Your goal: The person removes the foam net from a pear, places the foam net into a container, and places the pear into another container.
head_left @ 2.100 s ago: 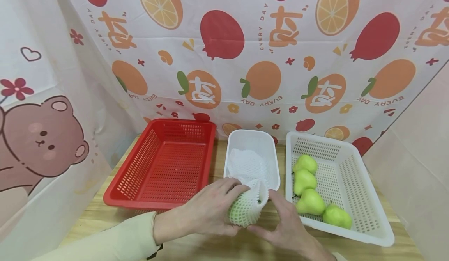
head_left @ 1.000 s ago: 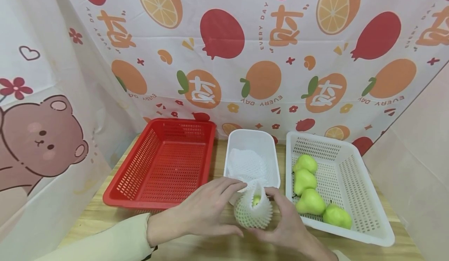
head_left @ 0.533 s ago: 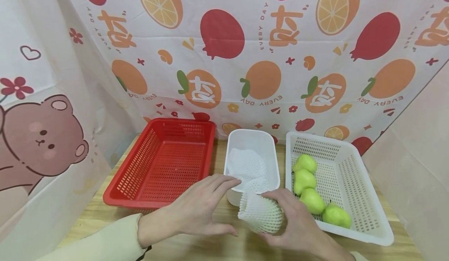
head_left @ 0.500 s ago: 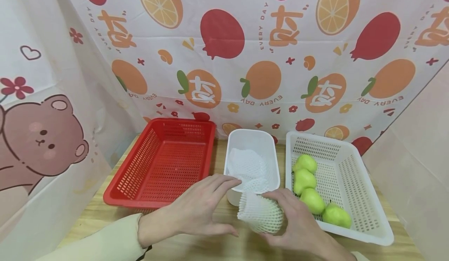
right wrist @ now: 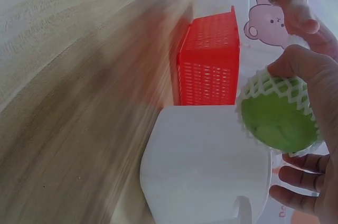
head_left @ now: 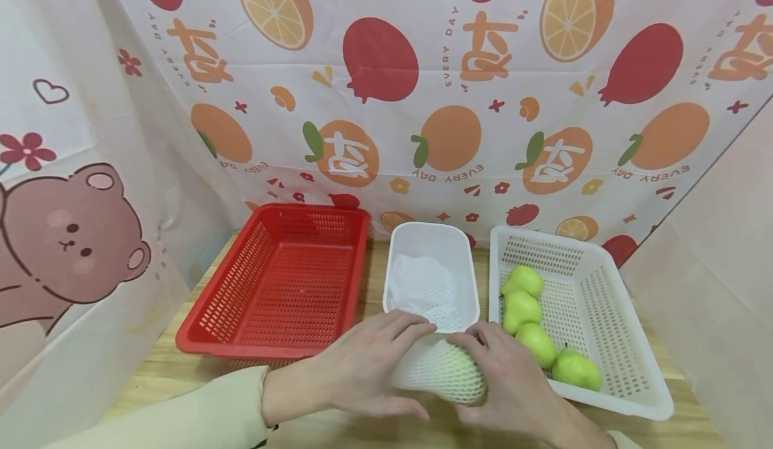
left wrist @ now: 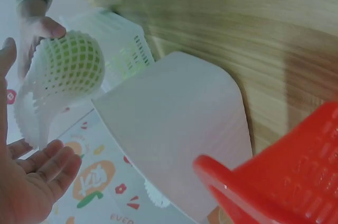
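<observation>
A green pear in a white foam net sleeve (head_left: 451,372) is held above the table's near side, lying sideways with the loose end of the sleeve toward the left. My right hand (head_left: 514,380) grips its right end, thumb on one side and fingers on the other; bare green skin shows at that end in the right wrist view. My left hand (head_left: 356,370) is at the loose end, its fingers extended and thumb apart. In the left wrist view the sleeve's edge meets or nearly meets those fingertips (left wrist: 58,155). The left hand partly hides the sleeve in the head view.
Just beyond the hands stands a white tub (head_left: 430,237) with foam net sleeves (head_left: 425,284) inside. On the right, a white basket (head_left: 604,294) holds several green pears (head_left: 522,311). A red basket (head_left: 300,288) stands at left, and a printed curtain (head_left: 386,133) hangs behind.
The sleeved pear has turned from upright to sideways, its loose end now pointing left. The left hand drew back from it, then returned to the loose end. The right hand keeps its grip.
</observation>
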`<state>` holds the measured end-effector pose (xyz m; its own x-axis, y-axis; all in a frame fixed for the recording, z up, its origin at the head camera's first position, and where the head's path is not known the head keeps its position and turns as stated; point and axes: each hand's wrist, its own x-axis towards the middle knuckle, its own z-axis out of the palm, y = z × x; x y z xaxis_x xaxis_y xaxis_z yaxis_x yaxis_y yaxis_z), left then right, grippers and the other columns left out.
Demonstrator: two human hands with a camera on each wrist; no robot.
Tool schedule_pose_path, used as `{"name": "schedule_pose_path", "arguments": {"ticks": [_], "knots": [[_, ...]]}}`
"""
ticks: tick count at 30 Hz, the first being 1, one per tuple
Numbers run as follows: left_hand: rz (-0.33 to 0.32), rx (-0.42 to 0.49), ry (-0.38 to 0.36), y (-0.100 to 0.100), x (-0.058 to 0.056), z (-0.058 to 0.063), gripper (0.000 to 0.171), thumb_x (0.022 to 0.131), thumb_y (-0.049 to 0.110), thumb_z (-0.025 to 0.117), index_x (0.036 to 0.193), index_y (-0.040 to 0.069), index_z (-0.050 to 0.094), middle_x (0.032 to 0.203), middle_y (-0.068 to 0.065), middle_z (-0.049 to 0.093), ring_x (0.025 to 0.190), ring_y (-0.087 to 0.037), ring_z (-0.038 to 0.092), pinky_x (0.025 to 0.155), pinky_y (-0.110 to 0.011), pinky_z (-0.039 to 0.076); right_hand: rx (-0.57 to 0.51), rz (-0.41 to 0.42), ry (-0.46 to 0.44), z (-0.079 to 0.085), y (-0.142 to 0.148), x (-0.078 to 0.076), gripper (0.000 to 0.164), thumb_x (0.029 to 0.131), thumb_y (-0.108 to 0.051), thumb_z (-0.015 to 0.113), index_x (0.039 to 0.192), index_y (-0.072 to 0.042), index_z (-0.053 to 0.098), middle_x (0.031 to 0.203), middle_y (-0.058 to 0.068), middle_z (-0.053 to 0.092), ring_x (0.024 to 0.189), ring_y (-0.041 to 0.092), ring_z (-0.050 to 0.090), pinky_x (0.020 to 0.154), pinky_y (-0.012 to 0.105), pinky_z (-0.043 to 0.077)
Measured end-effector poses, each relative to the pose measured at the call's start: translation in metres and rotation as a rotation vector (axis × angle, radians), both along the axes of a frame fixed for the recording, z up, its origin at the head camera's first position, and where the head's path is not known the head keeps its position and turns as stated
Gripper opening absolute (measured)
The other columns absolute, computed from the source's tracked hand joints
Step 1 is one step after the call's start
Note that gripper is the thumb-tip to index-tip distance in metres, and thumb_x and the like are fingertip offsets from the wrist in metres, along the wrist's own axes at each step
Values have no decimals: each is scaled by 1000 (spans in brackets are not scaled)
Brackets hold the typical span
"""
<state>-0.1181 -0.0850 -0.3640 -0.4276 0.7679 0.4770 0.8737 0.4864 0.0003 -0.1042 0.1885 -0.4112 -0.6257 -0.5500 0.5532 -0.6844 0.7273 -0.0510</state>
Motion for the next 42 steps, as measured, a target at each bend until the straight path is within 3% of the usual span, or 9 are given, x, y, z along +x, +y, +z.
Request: {"name": "schedule_pose_path", "arguments": {"ticks": [7, 12, 23, 35, 42], "knots": [[25, -28, 27, 4, 1, -5, 86, 81, 78, 72, 136, 13, 59, 125, 4, 68, 112, -11, 66, 93, -28, 58, 28, 23, 63, 2, -5, 1, 92, 43, -55, 95, 124, -22, 66, 106, -6, 60, 92, 9, 59, 76, 28, 56], [51, -57, 26, 4, 3, -10, 83, 83, 76, 71, 138, 15, 59, 122, 7, 68, 110, -9, 66, 94, -26, 57, 26, 52, 106, 4, -9, 2, 97, 42, -55, 94, 127, -19, 66, 110, -4, 61, 94, 12, 61, 79, 32, 58], [62, -94, 24, 4, 5, -20, 89, 77, 71, 81, 139, 13, 55, 124, 5, 68, 110, -11, 66, 96, -27, 58, -15, 103, 147, 2, -10, 4, 105, 40, -52, 97, 131, -12, 64, 116, -1, 65, 102, 15, 63, 87, 33, 57], [52, -110, -34, 7, 6, -20, 92, 75, 60, 86, 144, 10, 52, 125, 3, 68, 110, -10, 68, 94, -27, 59, -181, 338, 269, 3, -13, -5, 103, 36, -44, 100, 122, 1, 65, 115, 8, 68, 97, 18, 64, 84, 28, 55], [55, -118, -125, 8, 6, -17, 95, 75, 59, 87, 150, 14, 49, 130, 3, 69, 113, -11, 69, 95, -29, 59, -197, 393, 262, 3, -12, -7, 101, 43, -50, 103, 123, 1, 66, 118, 10, 71, 98, 18, 65, 84, 28, 55]]}}
